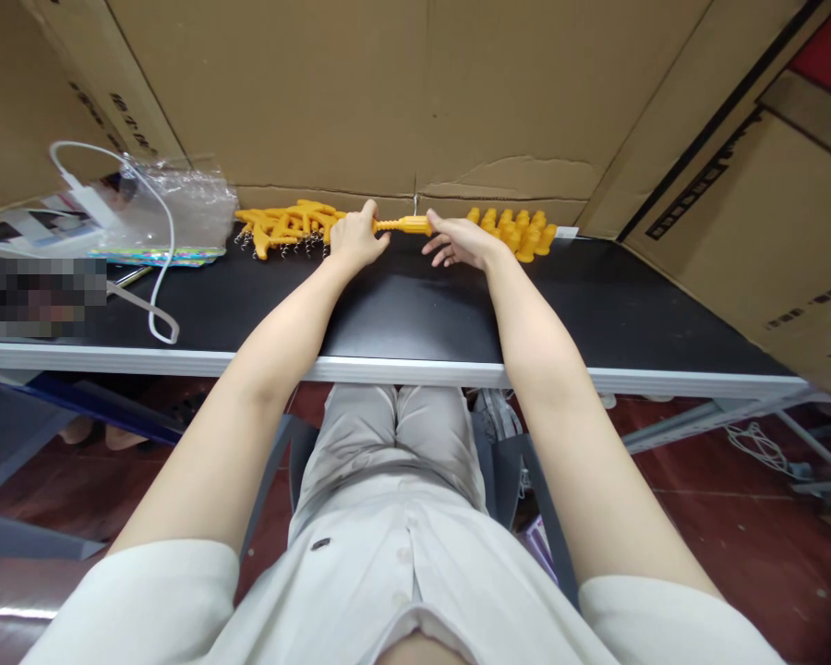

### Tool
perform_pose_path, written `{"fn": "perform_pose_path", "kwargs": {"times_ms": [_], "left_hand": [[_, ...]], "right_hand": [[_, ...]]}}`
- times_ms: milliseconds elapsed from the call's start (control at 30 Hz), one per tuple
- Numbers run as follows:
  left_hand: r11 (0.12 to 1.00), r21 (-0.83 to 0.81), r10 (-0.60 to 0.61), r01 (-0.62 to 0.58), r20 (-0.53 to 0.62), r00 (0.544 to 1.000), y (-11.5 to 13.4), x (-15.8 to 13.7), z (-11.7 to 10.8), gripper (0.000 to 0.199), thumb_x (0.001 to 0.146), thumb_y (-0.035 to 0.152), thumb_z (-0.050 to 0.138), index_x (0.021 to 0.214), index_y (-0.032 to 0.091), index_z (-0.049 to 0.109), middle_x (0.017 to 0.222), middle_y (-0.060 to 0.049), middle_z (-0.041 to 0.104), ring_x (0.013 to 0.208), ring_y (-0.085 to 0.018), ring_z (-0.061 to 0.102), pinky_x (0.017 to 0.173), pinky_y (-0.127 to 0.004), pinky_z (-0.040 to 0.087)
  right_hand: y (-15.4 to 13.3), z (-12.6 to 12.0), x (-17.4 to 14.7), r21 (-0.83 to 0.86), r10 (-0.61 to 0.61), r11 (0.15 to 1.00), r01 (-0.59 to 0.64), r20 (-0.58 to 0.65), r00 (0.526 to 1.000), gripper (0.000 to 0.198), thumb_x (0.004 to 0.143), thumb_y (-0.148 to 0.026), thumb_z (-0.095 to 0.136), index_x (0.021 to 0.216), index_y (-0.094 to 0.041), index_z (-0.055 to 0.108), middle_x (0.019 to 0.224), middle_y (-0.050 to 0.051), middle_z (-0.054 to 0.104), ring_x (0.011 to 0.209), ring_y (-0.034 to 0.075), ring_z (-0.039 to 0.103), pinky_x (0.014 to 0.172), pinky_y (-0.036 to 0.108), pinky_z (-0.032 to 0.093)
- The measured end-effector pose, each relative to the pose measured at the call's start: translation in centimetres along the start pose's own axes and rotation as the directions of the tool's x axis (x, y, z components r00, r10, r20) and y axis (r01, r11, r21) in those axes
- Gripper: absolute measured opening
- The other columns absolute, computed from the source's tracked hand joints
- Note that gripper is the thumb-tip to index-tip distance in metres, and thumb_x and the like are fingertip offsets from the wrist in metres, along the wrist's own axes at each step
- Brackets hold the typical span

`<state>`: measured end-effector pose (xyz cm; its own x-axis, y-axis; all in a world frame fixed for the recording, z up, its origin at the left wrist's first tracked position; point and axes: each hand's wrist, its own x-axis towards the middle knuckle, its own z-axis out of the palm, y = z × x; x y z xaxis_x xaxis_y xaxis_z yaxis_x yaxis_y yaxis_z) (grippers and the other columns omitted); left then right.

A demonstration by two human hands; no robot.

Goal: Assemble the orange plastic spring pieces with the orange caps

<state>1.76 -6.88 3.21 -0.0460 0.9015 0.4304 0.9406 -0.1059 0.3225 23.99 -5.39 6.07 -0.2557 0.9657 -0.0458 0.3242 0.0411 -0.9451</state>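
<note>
Orange piece (414, 224), partly hidden by hands (353, 238) (463, 242).

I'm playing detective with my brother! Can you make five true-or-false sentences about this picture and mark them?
1. The tabletop is black. True.
2. The cable is red. False: it is white.
3. A yellow piece stretches between the left hand and the right hand. True.
4. The parts with metal spirals lie beside the right hand. False: they lie beside the left hand.
5. The sleeves reach the wrists. False: the forearms are bare.
</note>
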Motion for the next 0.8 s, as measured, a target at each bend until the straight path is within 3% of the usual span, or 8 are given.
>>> {"fn": "perform_pose_path", "kwargs": {"times_ms": [67, 133, 300, 433, 567, 800], "left_hand": [[1.0, -0.014, 0.015, -0.015, -0.011, 1.0, -0.1, -0.1, -0.1, 0.067, 0.093, 0.042, 0.07, 0.159, 0.028, 0.063, 0.119, -0.018, 0.078, 0.129, -0.046, 0.069, 0.111, -0.054, 0.054], [0.999, -0.012, 0.036, -0.037, -0.012, 0.999, -0.1, -0.2, -0.2, 0.07, 0.093, 0.043, 0.07, 0.161, 0.028, 0.061, 0.12, -0.017, 0.078, 0.129, -0.045, 0.069, 0.111, -0.053, 0.055], [0.996, 0.03, 0.086, -0.088, 0.077, 0.993, -0.5, -0.1, -0.2, 0.067, 0.095, 0.041, 0.071, 0.159, 0.025, 0.062, 0.125, -0.017, 0.078, 0.131, -0.042, 0.069, 0.112, -0.048, 0.055], [0.993, 0.009, 0.115, -0.116, 0.069, 0.991, -0.8, 0.2, -0.3, 0.064, 0.092, 0.035, 0.073, 0.155, 0.024, 0.065, 0.119, -0.014, 0.078, 0.129, -0.04, 0.07, 0.113, -0.046, 0.054], [0.991, 0.014, 0.129, -0.129, 0.036, 0.991, -0.8, 0.3, -0.6, 0.058, 0.092, 0.031, 0.072, 0.149, 0.021, 0.068, 0.125, -0.016, 0.079, 0.128, -0.039, 0.071, 0.113, -0.045, 0.054], [0.983, -0.003, 0.184, -0.184, 0.007, 0.983, -0.6, 0.0, -0.8, 0.061, 0.091, 0.03, 0.072, 0.152, 0.021, 0.066, 0.125, -0.017, 0.08, 0.129, -0.041, 0.071, 0.113, -0.048, 0.054]], "right_hand": [[0.1, -0.3, -0.1, 0.04, -0.067, 0.997, 0.067, -0.007, 0.998, 0.034, 0.104, -0.047, 0.086, 0.119, -0.022, 0.069, 0.101, 0.006, 0.083, 0.064, 0.012, 0.07, 0.053, 0.018, 0.053], [0.3, -0.5, 0.1, 0.053, -0.114, 0.992, 0.116, -0.032, 0.993, 0.034, 0.101, -0.033, 0.091, 0.121, -0.022, 0.067, 0.107, 0.005, 0.082, 0.067, 0.01, 0.071, 0.056, 0.016, 0.053], [1.5, -1.2, 1.1, 0.033, -0.123, 0.992, 0.125, -0.064, 0.99, 0.037, 0.093, -0.021, 0.093, 0.118, -0.022, 0.067, 0.103, 0.001, 0.078, 0.066, 0.009, 0.068, 0.056, 0.017, 0.052], [1.7, -1.3, 0.9, 0.036, -0.117, 0.992, 0.12, -0.082, 0.99, 0.031, 0.095, -0.015, 0.091, 0.116, -0.021, 0.069, 0.098, 0.001, 0.079, 0.064, 0.008, 0.066, 0.058, 0.018, 0.054], [1.2, -1.1, 0.4, 0.065, -0.113, 0.991, 0.117, -0.063, 0.992, 0.014, 0.106, -0.021, 0.083, 0.104, -0.018, 0.069, 0.088, 0.002, 0.08, 0.058, 0.007, 0.062, 0.055, 0.016, 0.05], [1.4, -1.1, 0.7, 0.068, -0.112, 0.991, 0.113, -0.009, 0.994, 0.045, 0.102, -0.057, 0.086, 0.091, -0.018, 0.068, 0.072, 0.003, 0.073, 0.051, 0.008, 0.061, 0.056, 0.019, 0.056]]}}
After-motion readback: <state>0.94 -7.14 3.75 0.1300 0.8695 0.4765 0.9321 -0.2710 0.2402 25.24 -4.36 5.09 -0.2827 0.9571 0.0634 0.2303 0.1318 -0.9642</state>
